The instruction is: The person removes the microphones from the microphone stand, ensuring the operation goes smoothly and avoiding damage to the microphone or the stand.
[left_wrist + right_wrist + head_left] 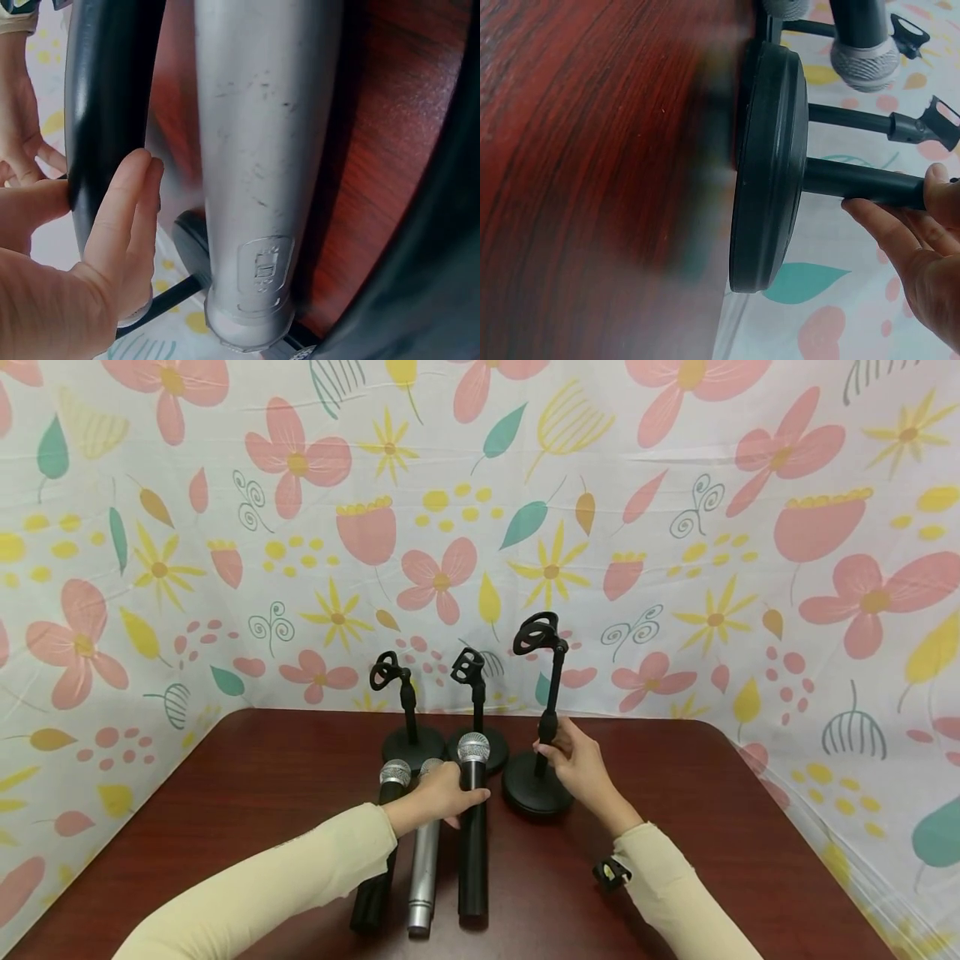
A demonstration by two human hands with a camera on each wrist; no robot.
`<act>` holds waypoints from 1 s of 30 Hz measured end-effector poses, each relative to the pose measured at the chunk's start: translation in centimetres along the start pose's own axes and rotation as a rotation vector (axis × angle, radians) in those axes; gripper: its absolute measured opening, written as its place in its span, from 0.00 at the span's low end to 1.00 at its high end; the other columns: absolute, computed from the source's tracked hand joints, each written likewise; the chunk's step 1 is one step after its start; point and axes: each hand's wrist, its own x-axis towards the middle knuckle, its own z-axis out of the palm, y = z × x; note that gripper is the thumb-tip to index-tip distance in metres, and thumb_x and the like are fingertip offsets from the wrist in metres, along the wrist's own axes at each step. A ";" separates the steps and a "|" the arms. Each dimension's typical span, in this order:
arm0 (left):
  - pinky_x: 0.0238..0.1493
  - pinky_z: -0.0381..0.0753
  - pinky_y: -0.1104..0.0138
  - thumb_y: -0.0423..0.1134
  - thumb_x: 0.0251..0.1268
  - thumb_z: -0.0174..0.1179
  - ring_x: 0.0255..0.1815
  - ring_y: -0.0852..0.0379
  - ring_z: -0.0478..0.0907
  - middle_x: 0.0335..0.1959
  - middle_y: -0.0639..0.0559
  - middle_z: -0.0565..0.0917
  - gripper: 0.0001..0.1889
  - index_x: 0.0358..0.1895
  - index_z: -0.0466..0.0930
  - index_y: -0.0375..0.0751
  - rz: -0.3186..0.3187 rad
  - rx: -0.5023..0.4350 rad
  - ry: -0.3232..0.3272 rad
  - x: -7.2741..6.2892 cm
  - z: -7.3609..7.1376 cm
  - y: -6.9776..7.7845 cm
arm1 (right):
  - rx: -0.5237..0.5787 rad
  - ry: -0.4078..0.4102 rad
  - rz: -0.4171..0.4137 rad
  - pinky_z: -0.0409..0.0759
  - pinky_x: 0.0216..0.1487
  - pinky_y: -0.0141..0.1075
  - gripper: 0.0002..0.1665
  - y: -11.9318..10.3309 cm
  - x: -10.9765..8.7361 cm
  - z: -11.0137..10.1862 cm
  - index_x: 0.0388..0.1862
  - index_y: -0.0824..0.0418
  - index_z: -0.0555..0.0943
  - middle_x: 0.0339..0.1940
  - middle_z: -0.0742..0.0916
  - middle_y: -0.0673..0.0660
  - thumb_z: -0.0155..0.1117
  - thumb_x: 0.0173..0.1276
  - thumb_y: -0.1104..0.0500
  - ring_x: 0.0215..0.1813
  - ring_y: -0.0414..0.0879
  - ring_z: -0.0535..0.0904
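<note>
My left hand (pixel 441 792) holds a black microphone (pixel 472 860) with a silver mesh head, thumb on one side and fingers on the other, as the left wrist view also shows. Beside it on the left lie a silver microphone (pixel 424 868) and another black microphone (pixel 372 893); the hand partly covers the silver one. My right hand (pixel 581 764) pinches the lower pole of the tallest black microphone stand (pixel 553 685), just above its round base (pixel 769 187). That stand's clip is unoccupied. Whether its base touches the table I cannot tell.
Two shorter black stands, a left one (pixel 409 714) and a middle one (pixel 478 703), stand at the back of the dark red table (pixel 675 777) with unoccupied clips. A flower-patterned cloth (pixel 450 485) hangs behind the table.
</note>
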 end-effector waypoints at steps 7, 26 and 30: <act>0.18 0.80 0.67 0.41 0.63 0.63 0.11 0.52 0.81 0.16 0.43 0.77 0.16 0.23 0.73 0.34 -0.021 0.018 -0.013 -0.2 0.5 -0.3 | 0.003 0.006 -0.016 0.83 0.37 0.45 0.13 2.1 0.1 0.3 0.46 0.68 0.75 0.35 0.86 0.66 0.61 0.64 0.75 0.40 0.59 0.84; 0.21 0.81 0.68 0.40 0.63 0.63 0.13 0.50 0.82 0.21 0.40 0.79 0.15 0.24 0.72 0.34 -0.054 0.106 -0.064 -0.1 1.7 -0.7 | 0.033 0.006 0.013 0.83 0.39 0.37 0.14 4.3 0.3 0.8 0.47 0.61 0.76 0.35 0.87 0.58 0.62 0.64 0.72 0.41 0.51 0.84; 0.20 0.81 0.68 0.40 0.64 0.63 0.13 0.49 0.82 0.23 0.38 0.79 0.15 0.24 0.72 0.34 -0.062 0.107 -0.064 -0.1 1.8 -0.8 | 0.034 0.006 0.016 0.83 0.39 0.37 0.13 4.3 0.4 0.9 0.46 0.61 0.76 0.35 0.87 0.60 0.62 0.64 0.72 0.41 0.50 0.84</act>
